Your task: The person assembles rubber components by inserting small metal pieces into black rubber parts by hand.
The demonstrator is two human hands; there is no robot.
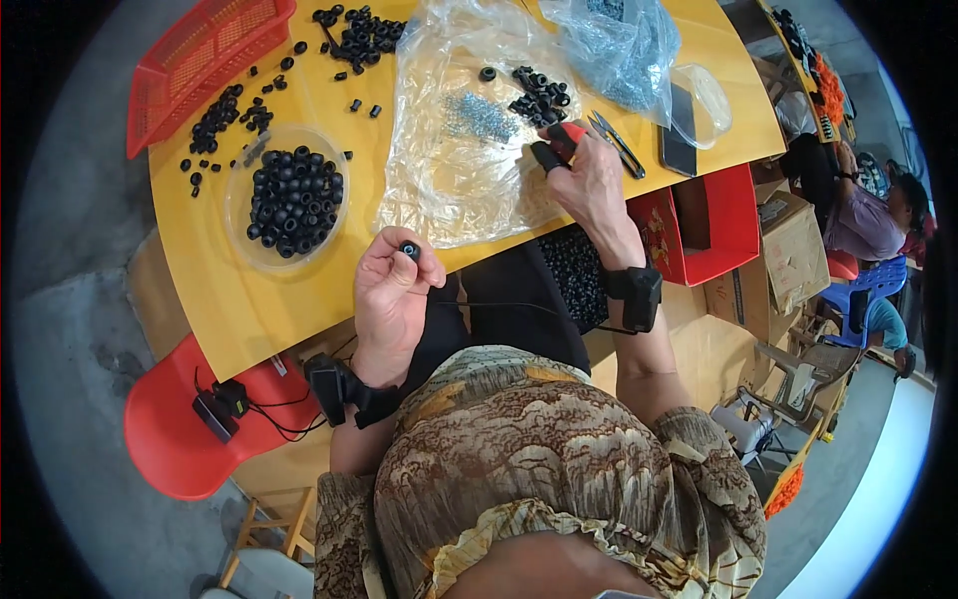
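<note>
My left hand [392, 290] is closed in a pinch on a small black cylindrical part [409, 251] with a shiny centre, above the table's near edge. Black and red pieces, seemingly finger covers [561, 145], show at the fingers of my right hand [591, 180]. That hand is curled over a clear plastic sheet [429, 180]; whether its fingertips hold anything small is hidden. Just beyond it on the sheet lie a pile of black parts [539, 97] and a scatter of tiny silvery pieces [481, 118].
A clear tub [236, 222] of black parts stands left on the yellow table [215, 309]. Loose black parts [364, 38] and a red basket [200, 70] lie beyond. Right are snips [617, 145], a phone [679, 135], a clear bag [624, 60] and a clear lid [707, 105].
</note>
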